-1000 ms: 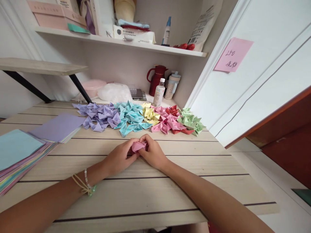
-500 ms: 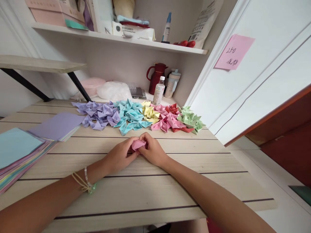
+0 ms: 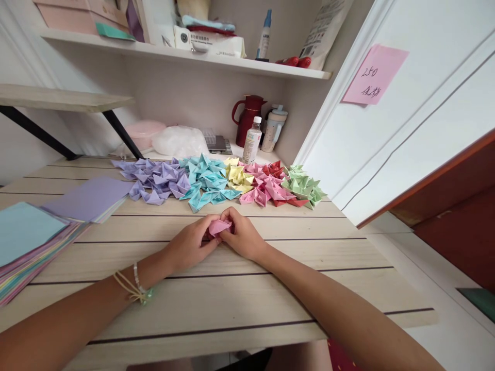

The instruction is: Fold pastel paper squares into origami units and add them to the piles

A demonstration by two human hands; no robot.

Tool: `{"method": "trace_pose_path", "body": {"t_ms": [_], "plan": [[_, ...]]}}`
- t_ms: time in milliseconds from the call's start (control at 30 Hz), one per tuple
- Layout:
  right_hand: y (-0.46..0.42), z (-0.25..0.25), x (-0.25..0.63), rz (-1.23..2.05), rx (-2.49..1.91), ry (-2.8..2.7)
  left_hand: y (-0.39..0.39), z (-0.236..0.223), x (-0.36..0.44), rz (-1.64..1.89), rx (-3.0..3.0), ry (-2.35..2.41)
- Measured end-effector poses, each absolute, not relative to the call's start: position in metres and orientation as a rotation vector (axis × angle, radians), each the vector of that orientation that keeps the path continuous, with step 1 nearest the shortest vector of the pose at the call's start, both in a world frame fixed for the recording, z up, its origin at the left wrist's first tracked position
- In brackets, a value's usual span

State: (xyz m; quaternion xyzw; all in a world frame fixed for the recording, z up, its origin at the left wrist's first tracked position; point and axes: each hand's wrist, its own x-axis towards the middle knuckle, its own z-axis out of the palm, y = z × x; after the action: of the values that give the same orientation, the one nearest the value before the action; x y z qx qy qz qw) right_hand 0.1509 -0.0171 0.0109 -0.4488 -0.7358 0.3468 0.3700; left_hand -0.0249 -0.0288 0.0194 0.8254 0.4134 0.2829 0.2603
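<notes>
Between my two hands is a small folded piece of pink paper point(image 3: 219, 227), above the middle of the table. My left hand point(image 3: 192, 241) grips its left side, thumb and fingers closed round it. On the other side my right hand point(image 3: 243, 235) pinches it, and the fingers partly cover the paper. Just beyond the hands lies a row of folded paper boats: purple boats point(image 3: 157, 178), blue boats point(image 3: 209, 180), yellow boats point(image 3: 238, 176), pink boats point(image 3: 266, 186) with a few red ones, and green boats point(image 3: 303, 186).
Stacked coloured paper sheets point(image 3: 34, 232) lie on the slatted table point(image 3: 216, 304) at left, near a raised wooden stand point(image 3: 65, 98). Behind the boats stand a plastic bottle point(image 3: 252, 141), a red jug point(image 3: 248, 118) and a tumbler point(image 3: 274, 129). A shelf point(image 3: 185, 57) hangs above.
The camera view has shifted slightly. The pink paper has turned a little between my fingers and shows a more pointed shape; both hands stay closed on it.
</notes>
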Motion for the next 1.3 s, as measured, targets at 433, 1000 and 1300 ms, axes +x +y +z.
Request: {"method": "trace_pose_path", "body": {"t_ms": [433,1000,1300], "plan": [[-0.018,0.0135,0.1518,0.89,-1.15,-1.917,-0.0351,0.0251,-0.0248,0.743,2.325,1.079],[-0.017,0.0134,0.1528,0.863,-1.175,-1.936,-0.0319,0.0234,-0.0231,0.696,2.34,1.138],[-0.017,0.0133,0.1531,0.856,-1.165,-1.937,-0.0306,0.0217,-0.0232,0.686,2.353,1.154]]}}
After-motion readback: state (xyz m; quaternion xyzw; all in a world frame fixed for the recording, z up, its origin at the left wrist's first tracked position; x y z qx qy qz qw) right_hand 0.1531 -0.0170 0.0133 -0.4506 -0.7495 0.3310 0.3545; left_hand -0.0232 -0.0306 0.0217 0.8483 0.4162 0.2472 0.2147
